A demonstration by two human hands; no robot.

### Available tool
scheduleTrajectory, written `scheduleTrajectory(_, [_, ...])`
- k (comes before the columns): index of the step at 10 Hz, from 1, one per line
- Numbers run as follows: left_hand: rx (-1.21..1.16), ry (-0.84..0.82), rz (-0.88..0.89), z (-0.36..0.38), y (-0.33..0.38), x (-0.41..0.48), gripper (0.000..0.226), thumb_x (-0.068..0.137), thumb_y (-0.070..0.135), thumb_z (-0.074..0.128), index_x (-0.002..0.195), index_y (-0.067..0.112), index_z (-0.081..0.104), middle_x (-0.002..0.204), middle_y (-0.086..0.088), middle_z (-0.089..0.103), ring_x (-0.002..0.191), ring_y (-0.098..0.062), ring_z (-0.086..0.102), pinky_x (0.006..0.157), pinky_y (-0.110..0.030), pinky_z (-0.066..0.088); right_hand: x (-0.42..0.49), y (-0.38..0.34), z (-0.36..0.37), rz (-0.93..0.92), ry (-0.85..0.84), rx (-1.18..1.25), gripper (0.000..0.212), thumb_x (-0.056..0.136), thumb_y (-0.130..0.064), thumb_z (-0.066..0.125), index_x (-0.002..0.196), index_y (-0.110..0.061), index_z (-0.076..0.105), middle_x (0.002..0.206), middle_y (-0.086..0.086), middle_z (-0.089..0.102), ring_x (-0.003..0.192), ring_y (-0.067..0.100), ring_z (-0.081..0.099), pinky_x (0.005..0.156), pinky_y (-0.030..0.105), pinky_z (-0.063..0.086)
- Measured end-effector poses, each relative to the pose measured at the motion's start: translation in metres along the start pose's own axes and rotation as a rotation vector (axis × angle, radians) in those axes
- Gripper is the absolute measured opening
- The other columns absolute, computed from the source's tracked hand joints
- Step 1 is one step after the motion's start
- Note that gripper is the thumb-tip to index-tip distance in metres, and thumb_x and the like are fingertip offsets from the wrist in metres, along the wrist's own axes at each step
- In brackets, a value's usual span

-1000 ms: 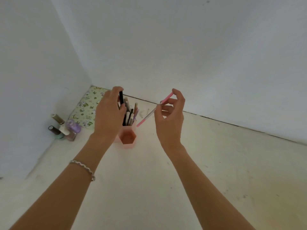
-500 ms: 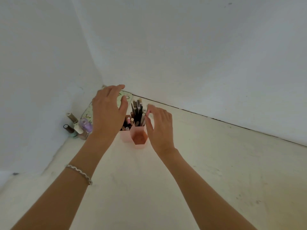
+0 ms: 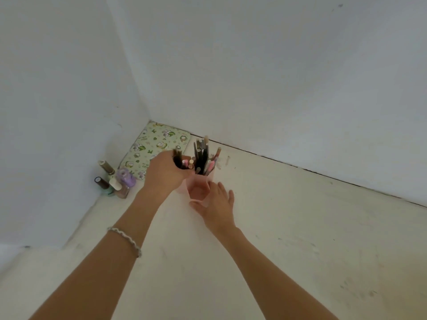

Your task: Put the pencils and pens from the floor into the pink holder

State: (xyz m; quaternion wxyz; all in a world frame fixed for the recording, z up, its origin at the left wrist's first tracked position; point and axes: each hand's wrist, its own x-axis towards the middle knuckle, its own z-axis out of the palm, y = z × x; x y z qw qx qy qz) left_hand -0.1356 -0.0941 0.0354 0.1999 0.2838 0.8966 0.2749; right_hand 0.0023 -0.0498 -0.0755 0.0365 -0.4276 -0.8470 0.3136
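Gripping dark pens [image 3: 177, 158], seemingly: left hand [image 3: 165, 174] | right hand [image 3: 217, 204] splayed, touching pink hexagonal holder [image 3: 196, 194]

Printed matter, one item: green patterned case [image 3: 159, 144], flat on the floor in the corner, carries small dark lettering among its cartoon figures, seen upside down. One print near the left edge [image 3: 143, 139] seems to begin "HELLO"; a second near the front edge [image 3: 144, 166] shows "LLO". The smaller lines beneath are too blurred to read. Nail polish bottles [image 3: 115, 181], pencils and pens [image 3: 202, 158], pink holder [image 3: 198, 192]: any markings too small to tell.
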Motion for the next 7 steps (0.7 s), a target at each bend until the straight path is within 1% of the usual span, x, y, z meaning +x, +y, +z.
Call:
scheduleTrajectory(1, [-0.140,0.108,0.058,0.008,0.012,0.013,0.018,0.084,0.028,0.066,0.094,0.014,0.069,0.081,0.004,0.067,0.079,-0.018,0.063,0.064,-0.024,0.048,0.021,-0.008,-0.001,0.042,0.097,-0.047,0.072,0.090,-0.057,0.053,0.146,-0.015,0.036,0.151,0.000,0.040,0.148,0.020,0.016,0.121,0.044,0.003])
scheduleTrajectory(2, [-0.202,0.179,0.092,0.016,0.025,0.033,0.015,0.090,0.024,0.064,0.094,0.011,0.068,0.075,0.003,0.060,0.071,-0.014,0.052,0.055,-0.016,0.036,0.046,-0.018,-0.007,0.130,0.162,-0.052,0.074,0.086,-0.057,0.060,0.144,-0.015,0.040,0.150,0.004,0.038,0.143,0.025,0.023,0.119,0.040,0.014])
scheduleTrajectory(3, [-0.278,0.102,0.082,0.014,0.035,0.057,0.014,0.085,0.015,0.068,0.093,0.004,0.070,0.079,-0.007,0.066,0.067,-0.015,0.052,0.064,-0.027,0.041,0.066,-0.022,-0.014,0.169,0.197,-0.101,0.063,0.085,-0.057,0.062,0.131,-0.015,0.053,0.134,0.004,0.050,0.128,0.025,0.038,0.110,0.038,0.025])
scheduleTrajectory(4, [-0.293,0.102,0.105,0.015,0.040,0.069,0.014,0.082,0.012,0.070,0.095,0.007,0.072,0.072,0.003,0.058,0.061,-0.009,0.048,0.063,-0.020,0.036,0.078,-0.021,-0.018,0.182,0.199,-0.142,0.055,0.085,-0.059,0.061,0.120,-0.016,0.059,0.120,0.004,0.056,0.116,0.025,0.045,0.101,0.037,0.032])
scheduleTrajectory(5, [-0.288,0.097,0.104,0.016,0.042,0.074,0.013,0.082,0.013,0.072,0.094,0.011,0.072,0.070,0.006,0.057,0.061,-0.008,0.049,0.060,-0.020,0.037,0.084,-0.022,-0.018,0.187,0.183,-0.131,0.050,0.084,-0.060,0.061,0.110,-0.017,0.063,0.112,0.000,0.062,0.109,0.022,0.050,0.097,0.037,0.034])
scheduleTrajectory(6, [-0.298,0.079,0.083,0.016,0.041,0.076,0.014,0.080,0.012,0.073,0.094,0.014,0.072,0.076,0.006,0.062,0.067,-0.011,0.053,0.066,-0.020,0.041,0.084,-0.019,-0.014,0.201,0.206,-0.050,0.042,0.082,-0.058,0.064,0.098,-0.020,0.065,0.100,-0.004,0.066,0.101,0.020,0.054,0.092,0.037,0.034])
scheduleTrajectory(7, [-0.307,0.072,0.063,0.016,0.045,0.075,0.017,0.081,0.013,0.072,0.098,0.017,0.069,0.091,0.000,0.070,0.073,-0.013,0.058,0.071,-0.022,0.045,0.082,-0.020,-0.010,0.209,0.230,0.055,0.030,0.081,-0.055,0.067,0.084,-0.027,0.057,0.087,-0.011,0.064,0.095,0.018,0.054,0.087,0.035,0.032])
